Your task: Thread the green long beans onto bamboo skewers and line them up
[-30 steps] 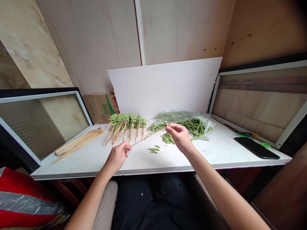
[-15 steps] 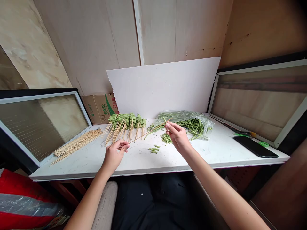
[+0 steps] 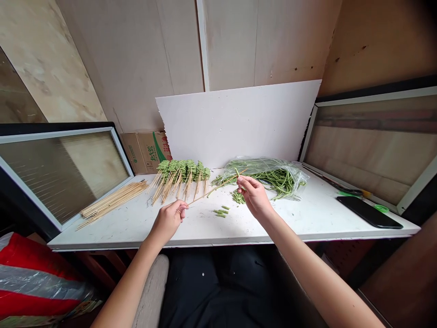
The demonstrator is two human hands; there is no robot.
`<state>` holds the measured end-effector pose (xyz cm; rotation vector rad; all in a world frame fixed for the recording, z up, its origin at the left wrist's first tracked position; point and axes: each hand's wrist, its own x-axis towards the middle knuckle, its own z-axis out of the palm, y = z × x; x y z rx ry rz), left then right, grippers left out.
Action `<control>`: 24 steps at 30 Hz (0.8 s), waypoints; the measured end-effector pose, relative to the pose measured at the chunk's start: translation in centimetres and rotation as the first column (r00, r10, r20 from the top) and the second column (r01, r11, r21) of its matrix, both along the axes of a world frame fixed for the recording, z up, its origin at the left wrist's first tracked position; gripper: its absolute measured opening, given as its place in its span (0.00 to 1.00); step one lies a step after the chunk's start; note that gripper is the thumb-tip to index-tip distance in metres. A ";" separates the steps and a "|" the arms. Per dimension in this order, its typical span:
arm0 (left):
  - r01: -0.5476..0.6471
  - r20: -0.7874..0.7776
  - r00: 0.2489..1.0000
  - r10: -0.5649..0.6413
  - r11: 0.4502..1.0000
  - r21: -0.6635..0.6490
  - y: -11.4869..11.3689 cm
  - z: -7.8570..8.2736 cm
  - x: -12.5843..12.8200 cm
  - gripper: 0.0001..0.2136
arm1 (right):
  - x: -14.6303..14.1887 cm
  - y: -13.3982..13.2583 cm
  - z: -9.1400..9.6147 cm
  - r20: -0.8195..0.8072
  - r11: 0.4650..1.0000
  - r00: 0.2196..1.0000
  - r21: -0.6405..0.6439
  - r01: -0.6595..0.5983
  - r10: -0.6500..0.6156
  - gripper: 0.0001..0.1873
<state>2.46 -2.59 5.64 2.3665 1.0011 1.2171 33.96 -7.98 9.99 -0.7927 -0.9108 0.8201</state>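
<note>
My left hand [image 3: 170, 220] pinches the near end of a thin bamboo skewer [image 3: 208, 192] that slants up to the right above the white table [image 3: 300, 223]. My right hand [image 3: 254, 196] is closed on a short green bean piece [image 3: 236, 173] held against the skewer near its tip. A few cut bean pieces [image 3: 220, 212] lie on the table under the skewer. A small heap of cut pieces [image 3: 238, 197] sits just behind my right hand.
Finished bean skewers [image 3: 180, 176] are fanned out at the back. Bare skewers [image 3: 112, 202] lie in a pile on the left. A clear bag of long green beans [image 3: 273, 174] is behind my right hand. A black phone [image 3: 372, 212] and scissors [image 3: 348, 190] lie at right.
My hands have barely shifted; the right hand stays at the skewer's tip with the bean piece. The camera view has swung slightly.
</note>
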 end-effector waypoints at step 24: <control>0.049 -0.051 0.998 -0.047 0.998 0.041 0.2 -0.5 0.1 0.12 | -0.3 -0.1 -0.1 -0.037 0.999 0.998 0.026 -0.046 0.047 0.19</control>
